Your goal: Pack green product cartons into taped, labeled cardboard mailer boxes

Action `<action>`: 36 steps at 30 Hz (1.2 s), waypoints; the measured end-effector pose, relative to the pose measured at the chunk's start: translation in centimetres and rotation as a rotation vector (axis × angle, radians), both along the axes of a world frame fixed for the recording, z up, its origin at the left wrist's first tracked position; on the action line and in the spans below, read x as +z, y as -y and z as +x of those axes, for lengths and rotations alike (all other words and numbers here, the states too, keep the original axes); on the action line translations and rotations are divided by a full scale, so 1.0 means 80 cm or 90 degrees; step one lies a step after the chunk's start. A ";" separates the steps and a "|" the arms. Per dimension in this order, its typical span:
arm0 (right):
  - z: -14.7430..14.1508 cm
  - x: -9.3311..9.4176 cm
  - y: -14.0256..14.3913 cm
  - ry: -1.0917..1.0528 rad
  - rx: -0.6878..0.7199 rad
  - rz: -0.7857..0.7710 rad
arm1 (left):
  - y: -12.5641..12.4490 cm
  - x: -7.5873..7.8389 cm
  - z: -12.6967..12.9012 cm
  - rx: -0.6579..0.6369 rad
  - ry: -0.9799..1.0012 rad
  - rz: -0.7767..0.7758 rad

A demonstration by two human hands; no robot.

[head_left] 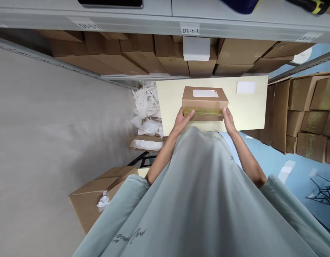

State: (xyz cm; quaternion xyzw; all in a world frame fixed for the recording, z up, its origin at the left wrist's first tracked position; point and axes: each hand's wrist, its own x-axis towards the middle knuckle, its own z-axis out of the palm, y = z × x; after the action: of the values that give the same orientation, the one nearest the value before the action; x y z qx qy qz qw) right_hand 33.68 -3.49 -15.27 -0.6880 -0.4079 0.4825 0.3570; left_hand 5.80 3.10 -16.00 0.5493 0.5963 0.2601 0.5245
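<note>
Pale table [247, 114]: taped brown box [204, 103], white label, both hands gripping.

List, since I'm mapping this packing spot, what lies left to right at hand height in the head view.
White packing paper pile → left hand → taped cardboard box → right hand → white label on the cream tabletop → stacked cartons.

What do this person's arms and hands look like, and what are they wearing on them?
Both arms are bare from the elbow down, coming out of wide, loose short sleeves of a pale grey-green T-shirt. The left hand and right hand are bare: no gloves, and no watch or rings that show. The shirt has small dark script near its hem.
</note>
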 end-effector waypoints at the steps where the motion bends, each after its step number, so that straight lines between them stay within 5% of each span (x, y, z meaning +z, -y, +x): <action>1: 0.005 -0.001 -0.004 0.047 -0.023 -0.006 | -0.004 0.001 0.014 0.014 -0.018 -0.025; 7: 0.024 -0.037 -0.048 0.220 -0.086 -0.107 | -0.040 -0.016 0.075 0.077 -0.225 -0.056; 13: 0.057 -0.064 -0.098 0.161 0.046 -0.117 | -0.091 -0.037 0.075 0.067 -0.215 -0.027; 19: 0.083 -0.066 -0.113 0.096 0.142 -0.122 | -0.101 -0.034 0.078 0.040 -0.082 -0.018; 28: 0.138 -0.064 -0.077 0.144 0.248 0.097 | -0.055 0.002 0.066 0.086 -0.188 0.037; 36: 0.164 -0.122 0.005 0.077 0.257 0.107 | 0.023 -0.033 0.111 0.127 -0.121 -0.074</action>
State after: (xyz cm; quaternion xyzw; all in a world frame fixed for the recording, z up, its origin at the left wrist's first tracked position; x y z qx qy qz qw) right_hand 46.79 -3.88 -25.02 -0.5877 -0.5967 0.4667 0.2842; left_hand 14.69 1.29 -18.67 0.4781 0.7089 0.2225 0.4684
